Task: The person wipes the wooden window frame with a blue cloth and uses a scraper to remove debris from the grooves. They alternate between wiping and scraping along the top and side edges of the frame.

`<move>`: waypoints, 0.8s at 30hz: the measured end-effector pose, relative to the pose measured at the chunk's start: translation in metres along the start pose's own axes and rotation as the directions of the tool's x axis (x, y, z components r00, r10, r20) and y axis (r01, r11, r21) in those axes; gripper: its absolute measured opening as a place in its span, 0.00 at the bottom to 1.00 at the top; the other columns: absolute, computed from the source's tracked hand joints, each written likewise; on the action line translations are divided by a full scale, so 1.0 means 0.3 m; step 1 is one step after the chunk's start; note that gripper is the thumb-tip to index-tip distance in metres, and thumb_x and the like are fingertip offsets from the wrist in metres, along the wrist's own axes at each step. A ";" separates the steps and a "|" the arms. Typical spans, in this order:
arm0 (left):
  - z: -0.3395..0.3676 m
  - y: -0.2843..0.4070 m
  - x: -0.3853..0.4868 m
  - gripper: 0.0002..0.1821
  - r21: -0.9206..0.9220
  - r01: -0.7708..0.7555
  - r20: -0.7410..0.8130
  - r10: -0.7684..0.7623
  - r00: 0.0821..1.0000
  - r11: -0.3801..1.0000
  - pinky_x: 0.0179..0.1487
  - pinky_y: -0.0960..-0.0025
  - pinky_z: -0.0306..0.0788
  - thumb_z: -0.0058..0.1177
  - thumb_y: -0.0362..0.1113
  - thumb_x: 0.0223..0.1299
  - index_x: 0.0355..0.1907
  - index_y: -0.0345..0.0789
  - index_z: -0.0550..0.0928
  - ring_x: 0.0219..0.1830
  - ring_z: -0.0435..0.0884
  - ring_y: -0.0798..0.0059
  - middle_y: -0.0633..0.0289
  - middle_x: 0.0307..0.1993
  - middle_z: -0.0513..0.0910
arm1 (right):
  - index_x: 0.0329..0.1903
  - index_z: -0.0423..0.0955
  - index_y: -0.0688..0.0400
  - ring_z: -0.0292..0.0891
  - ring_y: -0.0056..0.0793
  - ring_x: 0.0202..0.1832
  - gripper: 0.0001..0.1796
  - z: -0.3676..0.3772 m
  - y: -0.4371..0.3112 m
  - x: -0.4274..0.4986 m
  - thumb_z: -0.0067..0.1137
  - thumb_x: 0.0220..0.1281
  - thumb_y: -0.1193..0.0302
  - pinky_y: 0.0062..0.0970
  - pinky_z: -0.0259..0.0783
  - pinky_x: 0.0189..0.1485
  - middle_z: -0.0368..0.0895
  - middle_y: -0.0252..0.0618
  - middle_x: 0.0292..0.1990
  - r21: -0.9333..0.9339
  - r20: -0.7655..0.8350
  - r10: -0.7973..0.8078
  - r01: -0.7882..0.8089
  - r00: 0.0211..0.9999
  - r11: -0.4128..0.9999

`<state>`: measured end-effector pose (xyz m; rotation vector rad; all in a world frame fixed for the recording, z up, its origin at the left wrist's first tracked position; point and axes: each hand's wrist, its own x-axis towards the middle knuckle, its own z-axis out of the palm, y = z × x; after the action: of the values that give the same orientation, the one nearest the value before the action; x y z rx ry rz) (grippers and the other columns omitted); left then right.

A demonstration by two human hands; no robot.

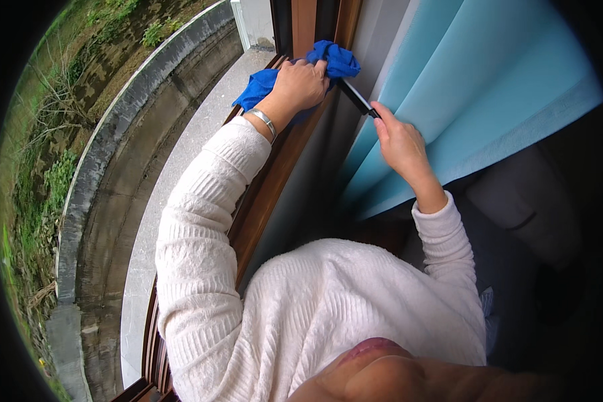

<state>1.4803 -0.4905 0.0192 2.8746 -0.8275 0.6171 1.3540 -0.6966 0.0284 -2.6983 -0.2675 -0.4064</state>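
My left hand (301,84) grips a bunched blue cloth (335,59) over the window track near the corner of the wooden frame. More of the cloth hangs out to the left of the hand, above the sill. A black and silver handled tool (358,96) slants down from the cloth to my right hand (402,143), which grips its black end with thumb and fingers. Its far end is hidden under the cloth, so I cannot tell what kind of tool it is.
Light blue curtains (482,95) hang close on the right, beside my right hand. A brown wooden window frame (276,186) runs along my left arm. Outside lie a grey stone sill (181,166), a concrete wall (88,166) and a planted slope (55,171).
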 end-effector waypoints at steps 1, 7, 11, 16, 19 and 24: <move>0.006 0.003 -0.003 0.13 0.034 0.013 -0.023 -0.013 1.000 0.999 0.45 0.54 0.73 0.43 0.42 0.65 0.39 0.33 0.74 0.41 0.81 0.53 0.51 0.30 0.83 | 0.59 0.70 0.50 0.79 0.54 0.32 0.18 -0.012 0.005 -0.016 0.47 0.69 0.64 0.49 0.73 0.36 0.82 0.51 0.27 -0.023 -0.005 -0.024 0.024 1.000 0.999; -0.145 0.084 -0.240 0.05 0.157 -0.062 -0.086 0.076 0.993 0.986 0.26 0.64 0.72 0.50 0.33 0.59 0.31 0.36 0.71 0.27 0.79 0.62 0.57 0.19 0.76 | 0.57 0.73 0.49 0.78 0.45 0.26 0.18 -0.153 0.019 -0.044 0.51 0.64 0.72 0.40 0.73 0.29 0.79 0.40 0.25 -0.158 -0.168 -0.268 0.243 0.949 0.957; -0.337 0.141 -0.562 0.07 0.240 -0.008 0.162 -0.032 0.986 0.971 0.23 0.67 0.70 0.52 0.33 0.59 0.30 0.37 0.69 0.20 0.78 0.66 0.59 0.18 0.73 | 0.56 0.74 0.46 0.76 0.36 0.23 0.23 -0.213 0.059 0.043 0.52 0.58 0.78 0.31 0.73 0.26 0.72 0.34 0.24 -0.330 -0.125 -0.568 0.506 0.813 0.797; -0.547 0.189 -0.768 0.09 0.176 0.261 0.324 -0.306 0.895 0.949 0.25 0.59 0.71 0.51 0.36 0.60 0.28 0.36 0.69 0.21 0.79 0.58 0.55 0.18 0.76 | 0.60 0.73 0.37 0.76 0.27 0.27 0.27 -0.199 0.121 0.279 0.52 0.61 0.79 0.25 0.72 0.25 0.72 0.31 0.26 -0.616 0.104 -0.743 0.629 0.661 0.474; -0.648 0.212 -0.819 0.09 0.144 0.459 0.313 -0.480 0.820 0.877 0.26 0.57 0.70 0.50 0.37 0.60 0.28 0.35 0.71 0.21 0.79 0.54 0.51 0.17 0.76 | 0.54 0.73 0.38 0.80 0.30 0.28 0.22 -0.205 0.120 0.394 0.51 0.60 0.77 0.27 0.76 0.27 0.75 0.31 0.25 -0.605 0.180 -0.779 0.692 0.601 0.394; -0.698 0.264 -0.904 0.08 -0.008 0.741 0.201 -0.724 0.659 0.672 0.27 0.59 0.67 0.49 0.37 0.62 0.33 0.34 0.73 0.20 0.76 0.52 0.46 0.19 0.75 | 0.57 0.70 0.39 0.81 0.33 0.30 0.23 -0.158 0.114 0.522 0.48 0.63 0.77 0.28 0.77 0.28 0.77 0.35 0.26 -0.542 0.261 -0.827 0.784 0.498 0.301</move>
<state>1.1548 -0.3844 0.0993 2.8366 0.3451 0.1988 1.4979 -0.7271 0.1078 -2.8780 -1.8528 -1.0211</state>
